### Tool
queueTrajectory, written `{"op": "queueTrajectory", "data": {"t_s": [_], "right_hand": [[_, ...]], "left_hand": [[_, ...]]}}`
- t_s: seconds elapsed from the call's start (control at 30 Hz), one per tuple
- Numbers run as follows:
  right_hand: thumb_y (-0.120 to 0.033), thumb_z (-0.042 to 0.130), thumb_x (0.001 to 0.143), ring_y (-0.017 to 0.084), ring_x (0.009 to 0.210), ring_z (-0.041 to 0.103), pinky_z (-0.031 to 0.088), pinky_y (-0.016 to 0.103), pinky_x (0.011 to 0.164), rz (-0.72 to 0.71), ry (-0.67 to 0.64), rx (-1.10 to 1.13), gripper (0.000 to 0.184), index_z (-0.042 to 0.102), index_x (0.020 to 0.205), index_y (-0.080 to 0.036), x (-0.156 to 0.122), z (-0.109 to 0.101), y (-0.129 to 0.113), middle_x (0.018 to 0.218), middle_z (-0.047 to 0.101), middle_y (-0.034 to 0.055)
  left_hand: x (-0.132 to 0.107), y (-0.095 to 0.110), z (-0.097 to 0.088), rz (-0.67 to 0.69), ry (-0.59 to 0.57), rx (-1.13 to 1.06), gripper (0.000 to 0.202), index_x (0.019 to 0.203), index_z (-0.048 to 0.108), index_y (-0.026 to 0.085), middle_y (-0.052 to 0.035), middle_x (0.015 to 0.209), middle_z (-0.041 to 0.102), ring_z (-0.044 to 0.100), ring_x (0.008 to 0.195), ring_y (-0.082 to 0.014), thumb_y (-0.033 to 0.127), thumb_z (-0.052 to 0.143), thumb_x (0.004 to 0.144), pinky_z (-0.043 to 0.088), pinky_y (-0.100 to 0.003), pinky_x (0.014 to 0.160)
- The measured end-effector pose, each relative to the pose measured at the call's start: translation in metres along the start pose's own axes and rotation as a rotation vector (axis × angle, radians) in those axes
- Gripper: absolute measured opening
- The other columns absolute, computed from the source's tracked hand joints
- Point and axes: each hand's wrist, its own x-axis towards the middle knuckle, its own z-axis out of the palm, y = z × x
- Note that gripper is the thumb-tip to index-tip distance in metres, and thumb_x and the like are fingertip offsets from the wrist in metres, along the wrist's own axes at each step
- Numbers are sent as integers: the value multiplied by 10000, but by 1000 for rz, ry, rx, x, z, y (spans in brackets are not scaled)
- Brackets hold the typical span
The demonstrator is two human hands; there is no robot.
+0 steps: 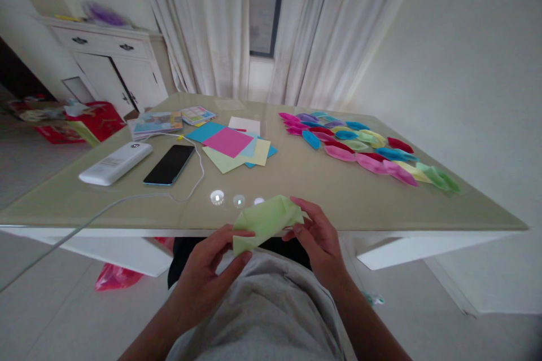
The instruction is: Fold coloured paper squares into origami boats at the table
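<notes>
A light green folded paper (266, 221) is held over the near table edge, just above my lap. My left hand (207, 276) pinches its lower left corner between thumb and fingers. My right hand (317, 240) grips its right end with the fingertips closed on the fold. A loose stack of coloured paper squares (232, 146), pink on top, lies at the middle of the table. Several folded paper boats (364, 149) in pink, blue, red, yellow and green lie in rows at the right.
A black phone (169, 164) and a white power bank (115, 163) lie at the left, with a white cable (127, 200) trailing off the table's near edge (127, 231). Booklets (157, 123) sit behind them. A white cabinet (110, 65) and curtains (203, 22) stand beyond.
</notes>
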Motion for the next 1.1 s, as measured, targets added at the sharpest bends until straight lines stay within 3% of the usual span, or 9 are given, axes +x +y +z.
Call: {"op": "queueTrajectory", "data": {"t_s": [0.1, 0.33, 0.43, 0.53, 0.63, 0.73, 0.83, 0.97, 1.1], "right_hand": [[-366, 681, 1049, 166, 904, 652, 631, 282, 767, -20, -50, 3, 350, 675, 1399, -349, 0, -2, 3, 1226, 668, 59], [-356, 757, 1003, 167, 918, 654, 609, 274, 778, 77, -73, 115, 147, 733, 1135, -297, 1, -6, 3, 1192, 663, 45], [-338, 770, 992, 149, 848, 639, 591, 252, 733, 70, -75, 96, 83, 764, 1013, -258, 3, -8, 5, 1122, 652, 42], [-337, 789, 977, 148, 835, 637, 565, 233, 710, 40, -95, 104, 107, 775, 957, -232, 5, -11, 7, 1037, 663, 43], [-338, 802, 970, 155, 886, 647, 556, 237, 766, 93, -140, 83, 119, 785, 979, -221, 6, -14, 7, 1008, 686, 45], [-342, 852, 930, 145, 862, 655, 554, 234, 783, 175, -151, 116, 157, 781, 1008, -225, 6, -16, 8, 946, 706, 24], [-298, 897, 887, 132, 872, 686, 560, 227, 817, 238, -157, 223, 199, 777, 1036, -245, 4, -17, 10, 940, 736, 5], [-238, 926, 849, 125, 913, 700, 560, 215, 834, 258, -203, 285, 222, 805, 1032, -268, 5, -18, 8, 996, 737, -2], [-307, 880, 903, 174, 1050, 708, 566, 273, 904, 191, -294, 182, 69, 841, 936, -261, 7, -21, 2, 1174, 716, 49]], "left_hand": [[5, 4, -3, 20, 1, 8, 225, 1255, 728, 270, -59, 1200, 731, 706, 1109, -193, 292, 671, 1039, 574, -303, 1014], [9, 3, -8, 125, 4, 77, 143, 1167, 714, 253, -33, 1054, 710, 688, 954, -155, 265, 609, 1070, 558, -234, 865], [10, 5, -7, 213, 70, 140, 145, 1118, 735, 260, -61, 1238, 688, 689, 1092, -174, 229, 603, 1066, 553, -253, 946], [11, 7, -6, 290, 163, 195, 150, 1062, 750, 263, -66, 1568, 527, 630, 1301, -200, 202, 614, 1051, 516, -294, 1089], [10, 6, -11, 324, 148, 223, 137, 1017, 755, 264, -51, 1656, 475, 572, 1420, -229, 182, 646, 1029, 517, -317, 1124], [9, 5, -18, 330, 87, 227, 114, 953, 756, 251, -71, 1533, 633, 650, 1339, -236, 190, 679, 1010, 555, -307, 1066], [8, 5, -20, 295, 109, 149, 109, 949, 777, 247, -61, 1254, 786, 756, 1064, -196, 204, 691, 1001, 596, -260, 926], [8, 5, -15, 266, 149, 17, 79, 966, 786, 243, -41, 1037, 814, 769, 925, -177, 246, 715, 1003, 607, -230, 809], [11, 7, -13, 298, 178, -21, 57, 1023, 765, 263, -26, 964, 807, 767, 895, -171, 273, 710, 1015, 607, -230, 774]]}}
